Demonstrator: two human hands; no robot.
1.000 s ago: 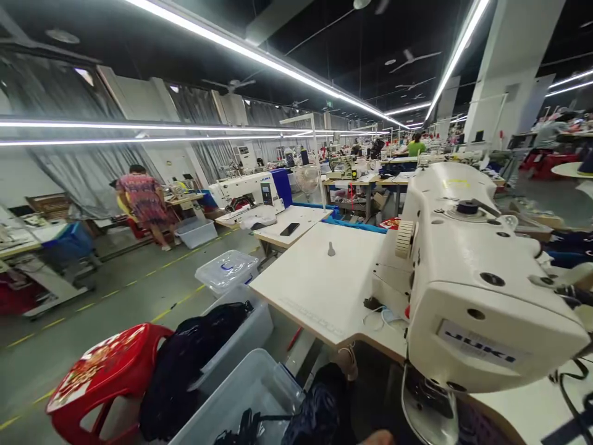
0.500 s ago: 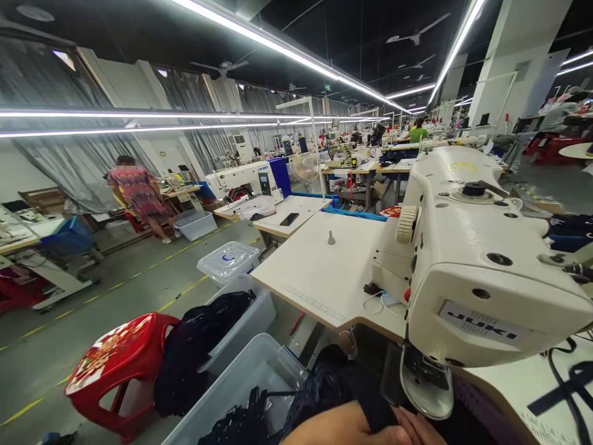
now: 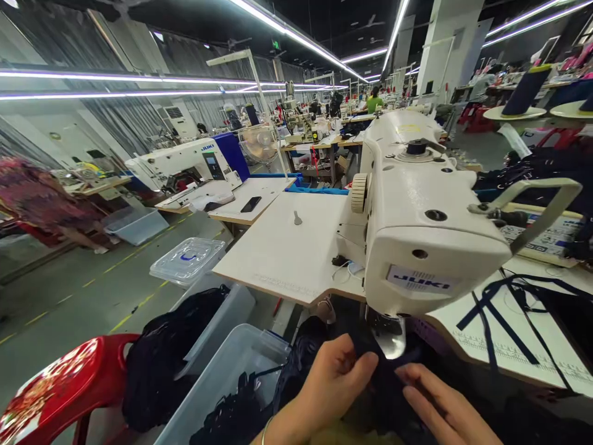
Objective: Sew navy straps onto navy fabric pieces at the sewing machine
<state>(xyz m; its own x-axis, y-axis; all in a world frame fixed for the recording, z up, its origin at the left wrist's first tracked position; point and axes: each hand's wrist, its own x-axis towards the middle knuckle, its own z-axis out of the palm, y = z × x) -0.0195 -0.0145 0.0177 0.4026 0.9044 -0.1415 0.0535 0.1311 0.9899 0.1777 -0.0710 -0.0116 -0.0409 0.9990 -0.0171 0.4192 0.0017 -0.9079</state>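
Dark navy fabric [image 3: 388,392] lies across my lap, below the head of a white JUKI sewing machine [image 3: 417,247]. Curled in a pinch, my left hand [image 3: 336,377] grips the fabric's left side. My right hand [image 3: 445,402] has its thumb and fingertips closed on the same cloth, to the right. The fabric passes close to the machine's rounded metal plate [image 3: 391,339]; whether it touches the needle area is hidden. Narrow dark strips [image 3: 498,309] lie on the machine table to the right.
A clear plastic bin [image 3: 217,377] with dark strips stands at my left. Beyond it are another bin heaped with dark material [image 3: 171,352] and a red stool [image 3: 69,383]. A white tabletop [image 3: 278,247] extends ahead, with a phone [image 3: 251,204] on the table behind.
The view has turned right and down. My hands, earlier close together at the lower edge, are now apart and more fully visible, with the dark fabric between them.
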